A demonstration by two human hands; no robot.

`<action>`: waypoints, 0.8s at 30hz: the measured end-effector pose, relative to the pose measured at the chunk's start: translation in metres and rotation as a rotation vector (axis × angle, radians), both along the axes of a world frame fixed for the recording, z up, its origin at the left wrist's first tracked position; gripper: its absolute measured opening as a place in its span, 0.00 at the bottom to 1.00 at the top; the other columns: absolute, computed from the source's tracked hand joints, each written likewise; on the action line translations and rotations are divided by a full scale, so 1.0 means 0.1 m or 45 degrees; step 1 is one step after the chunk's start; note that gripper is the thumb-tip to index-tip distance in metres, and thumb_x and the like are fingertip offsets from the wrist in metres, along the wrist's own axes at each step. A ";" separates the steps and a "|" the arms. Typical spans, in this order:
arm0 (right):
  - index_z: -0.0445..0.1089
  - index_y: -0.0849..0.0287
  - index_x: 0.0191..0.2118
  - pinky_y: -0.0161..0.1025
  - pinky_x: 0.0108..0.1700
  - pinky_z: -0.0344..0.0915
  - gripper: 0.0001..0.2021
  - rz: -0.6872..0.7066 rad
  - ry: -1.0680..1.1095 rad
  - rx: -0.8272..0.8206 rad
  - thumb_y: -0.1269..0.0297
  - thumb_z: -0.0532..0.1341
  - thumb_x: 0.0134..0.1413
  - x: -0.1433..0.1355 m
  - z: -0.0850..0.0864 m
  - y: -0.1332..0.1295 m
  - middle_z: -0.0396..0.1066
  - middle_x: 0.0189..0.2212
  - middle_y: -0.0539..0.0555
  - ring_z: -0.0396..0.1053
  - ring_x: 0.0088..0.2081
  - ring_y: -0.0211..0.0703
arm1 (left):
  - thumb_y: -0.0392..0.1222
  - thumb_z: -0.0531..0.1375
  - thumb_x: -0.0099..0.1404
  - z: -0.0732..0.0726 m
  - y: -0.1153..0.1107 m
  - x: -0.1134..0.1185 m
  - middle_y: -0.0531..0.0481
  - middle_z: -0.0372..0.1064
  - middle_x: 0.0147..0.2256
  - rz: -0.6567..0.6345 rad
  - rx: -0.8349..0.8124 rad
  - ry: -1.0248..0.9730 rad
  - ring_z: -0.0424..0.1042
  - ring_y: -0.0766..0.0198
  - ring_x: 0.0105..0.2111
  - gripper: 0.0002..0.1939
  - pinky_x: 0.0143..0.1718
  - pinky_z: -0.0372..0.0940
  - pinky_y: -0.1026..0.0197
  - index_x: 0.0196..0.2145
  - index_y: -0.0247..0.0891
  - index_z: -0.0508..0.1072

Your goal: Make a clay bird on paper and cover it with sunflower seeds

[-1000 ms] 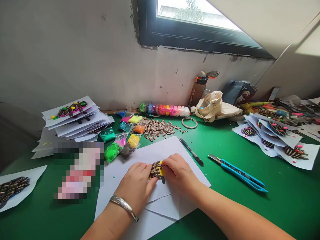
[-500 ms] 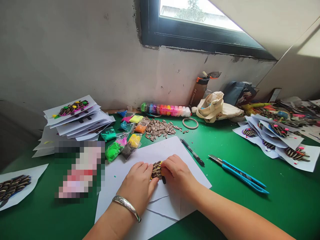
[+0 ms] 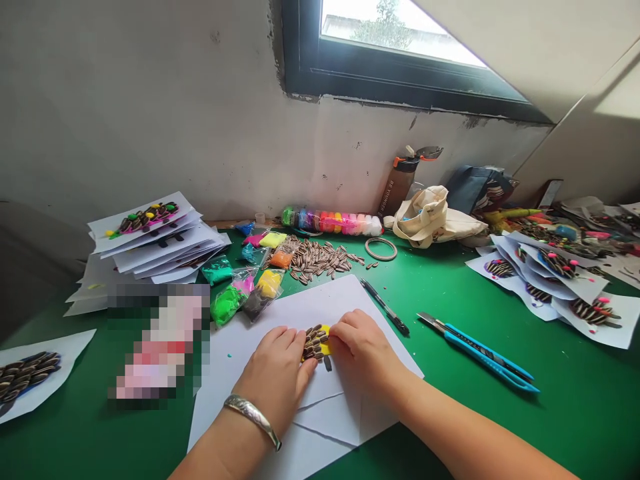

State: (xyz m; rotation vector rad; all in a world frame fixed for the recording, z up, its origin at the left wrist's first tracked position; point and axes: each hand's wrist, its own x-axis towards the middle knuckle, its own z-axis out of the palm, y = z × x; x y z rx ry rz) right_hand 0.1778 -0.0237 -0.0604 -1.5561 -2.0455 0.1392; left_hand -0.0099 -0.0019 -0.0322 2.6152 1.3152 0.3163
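Observation:
White paper (image 3: 325,427) lies on the green table in front of me. On it is a yellow clay shape (image 3: 325,341), largely covered by striped sunflower seeds (image 3: 314,342), with a dark piece below it. My left hand (image 3: 277,367), with a silver bracelet at the wrist, rests on the paper with thumb and fingers apart, touching the left edge of the seeds. At the shape's right edge is my right hand (image 3: 364,347), its fingers bent and drawn together; whatever is between the fingertips is hidden.
Behind the paper are a seed pile (image 3: 323,259), bagged clay (image 3: 227,305) and a tape roll (image 3: 381,249). To the right lie a pen (image 3: 385,307) and a blue cutter (image 3: 480,350). Stacked paper crafts (image 3: 150,250) stand at left, more (image 3: 565,280) at right.
My right hand has shifted slightly right, away from the seeds, showing more of the yellow clay and the dark piece. My left hand has barely moved.

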 end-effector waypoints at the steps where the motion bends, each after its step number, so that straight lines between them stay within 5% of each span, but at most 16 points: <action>1: 0.67 0.59 0.25 0.35 0.33 0.54 0.10 -0.001 -0.018 0.013 0.75 0.57 0.56 -0.01 -0.02 0.01 0.65 0.25 0.52 0.58 0.30 0.40 | 0.38 0.60 0.62 0.00 0.00 0.00 0.38 0.74 0.44 0.000 0.002 -0.001 0.69 0.46 0.50 0.16 0.52 0.66 0.44 0.47 0.31 0.74; 24: 0.70 0.60 0.24 0.36 0.35 0.57 0.11 0.026 0.074 -0.054 0.74 0.58 0.57 -0.06 0.04 0.03 0.66 0.25 0.52 0.60 0.31 0.39 | 0.39 0.58 0.65 0.03 0.00 0.01 0.38 0.74 0.46 -0.011 -0.049 0.062 0.68 0.46 0.51 0.17 0.54 0.64 0.44 0.49 0.29 0.73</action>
